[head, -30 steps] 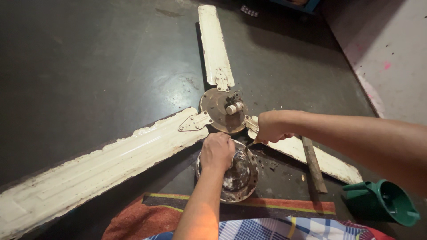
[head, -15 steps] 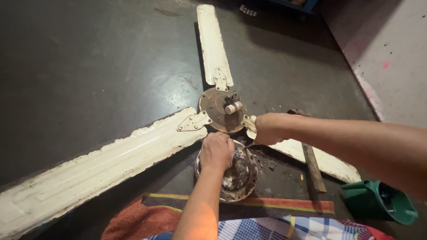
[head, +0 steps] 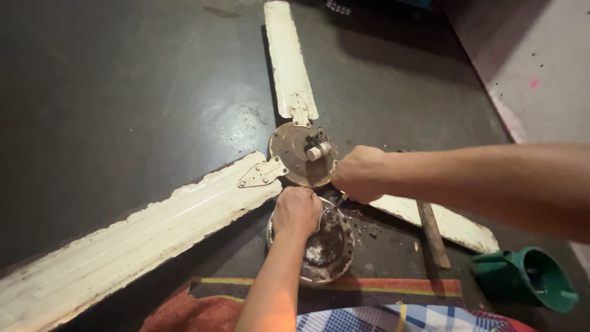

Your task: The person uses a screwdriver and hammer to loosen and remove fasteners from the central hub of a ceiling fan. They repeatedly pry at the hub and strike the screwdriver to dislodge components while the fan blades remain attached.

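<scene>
From my head camera: my left hand (head: 296,212) clamps its fingers on the round metal cover (head: 321,246) lying near me on the floor. My right hand (head: 359,173), fisted, grips the fan hub (head: 298,161) just beyond, between the cream blades (head: 289,58).

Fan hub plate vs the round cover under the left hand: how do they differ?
The hub plate is flat, rust-brown and joined to the cream blades; the round cover is detached, grey, dished and grimy inside. The left hand grips the cover's rim; the right hand is at the plate's edge. Both are round, dirty metal.
</scene>
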